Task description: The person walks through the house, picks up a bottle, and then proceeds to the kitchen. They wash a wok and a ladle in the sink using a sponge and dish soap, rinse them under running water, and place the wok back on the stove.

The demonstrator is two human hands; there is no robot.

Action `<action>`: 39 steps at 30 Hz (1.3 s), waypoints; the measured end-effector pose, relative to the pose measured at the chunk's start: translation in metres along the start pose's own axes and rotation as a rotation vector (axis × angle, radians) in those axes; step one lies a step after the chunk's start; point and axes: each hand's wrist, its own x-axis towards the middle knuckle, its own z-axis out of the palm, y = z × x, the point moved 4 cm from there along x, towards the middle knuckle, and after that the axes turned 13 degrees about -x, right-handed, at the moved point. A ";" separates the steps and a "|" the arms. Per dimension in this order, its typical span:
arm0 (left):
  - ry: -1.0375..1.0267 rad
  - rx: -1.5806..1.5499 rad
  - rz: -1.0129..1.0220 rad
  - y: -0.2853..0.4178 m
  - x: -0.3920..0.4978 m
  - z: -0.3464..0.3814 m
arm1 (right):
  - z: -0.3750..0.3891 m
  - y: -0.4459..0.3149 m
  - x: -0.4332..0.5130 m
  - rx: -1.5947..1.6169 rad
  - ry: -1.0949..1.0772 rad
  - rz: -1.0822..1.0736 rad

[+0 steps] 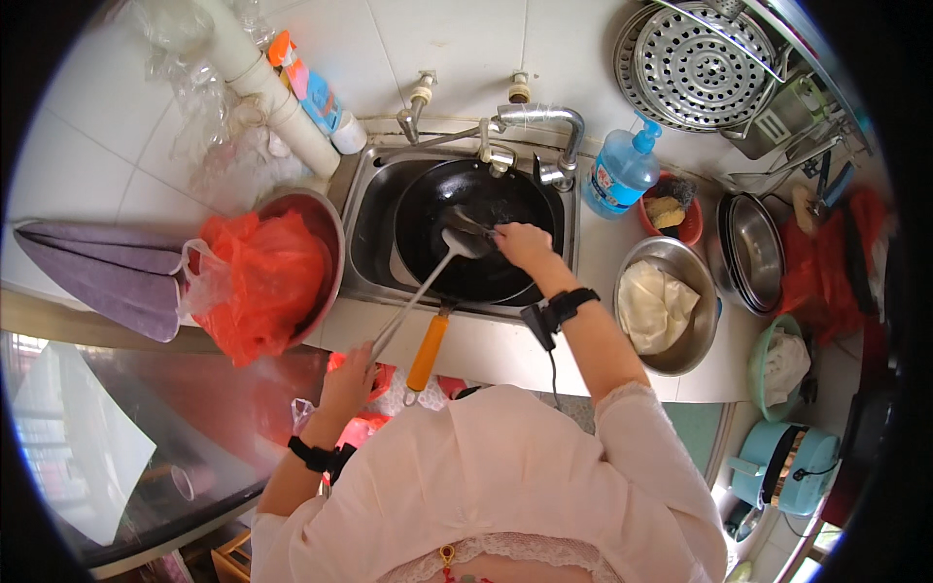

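Observation:
A black wok (466,189) with a yellow handle (428,353) lies in the steel sink (369,226), its handle reaching over the counter's front edge. My left hand (352,382) is closed around the long handle of a metal spatula (425,288), whose blade is over the wok. At that blade, my right hand (522,244) pinches a small dark object that looks like a scrubber; its exact kind cannot be told. The faucet (543,113) arches behind the wok.
On the left, a red plastic bag (262,277) fills a basin (337,255). To the right stand a blue pump bottle (622,171), a red container (691,227) with sponges, a steel bowl (711,321) holding cloth, and stacked steel bowls (758,251). Perforated steamer plates (705,65) hang above.

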 end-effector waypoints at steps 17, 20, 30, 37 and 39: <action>0.135 -0.445 -0.157 -0.014 -0.014 0.021 | -0.013 0.060 -0.019 -0.077 -0.060 0.060; 0.058 -0.768 -0.371 -0.017 -0.020 0.044 | -0.006 0.070 -0.039 -0.386 -0.225 -0.012; -0.071 -1.652 -0.350 0.017 -0.004 0.098 | 0.012 -0.002 -0.013 -0.242 -0.009 -0.087; -0.030 -1.645 -0.429 0.019 0.006 0.096 | 0.036 -0.039 -0.019 -0.064 -0.125 -0.254; -0.047 -1.577 -0.418 0.011 0.005 0.085 | 0.035 -0.029 0.008 -0.188 -0.072 -0.114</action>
